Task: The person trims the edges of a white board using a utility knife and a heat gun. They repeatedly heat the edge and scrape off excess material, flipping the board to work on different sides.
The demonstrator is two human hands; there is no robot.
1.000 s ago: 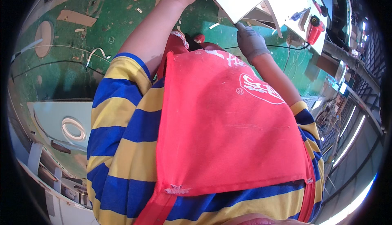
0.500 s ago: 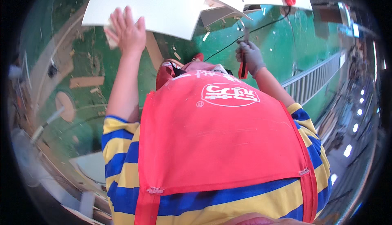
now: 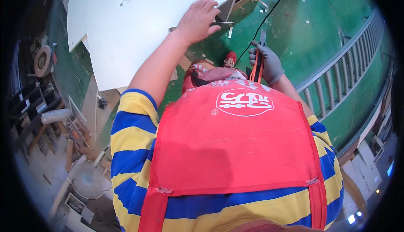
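Note:
My bare left hand (image 3: 198,19) rests palm down on the near edge of a large white board (image 3: 139,25), its fingers spread over a thin metal strip (image 3: 223,23) at the board's edge. My right hand (image 3: 266,63), in a grey glove, grips pliers with red handles (image 3: 257,61) and holds them upright above the green floor, apart from the board. A red apron over a blue and yellow striped shirt fills the lower middle of the view.
A black cable (image 3: 263,21) runs across the green floor (image 3: 311,30) past my right hand. A grey ladder (image 3: 349,68) lies at the right. Red shoes (image 3: 229,59) show below the board. A white fan (image 3: 86,179), scrap wood and shelving (image 3: 31,101) crowd the lower left.
The view has swung round. My left hand moved from the board's left part to its near right edge. My right hand keeps hold of the pliers and sits lower in the view.

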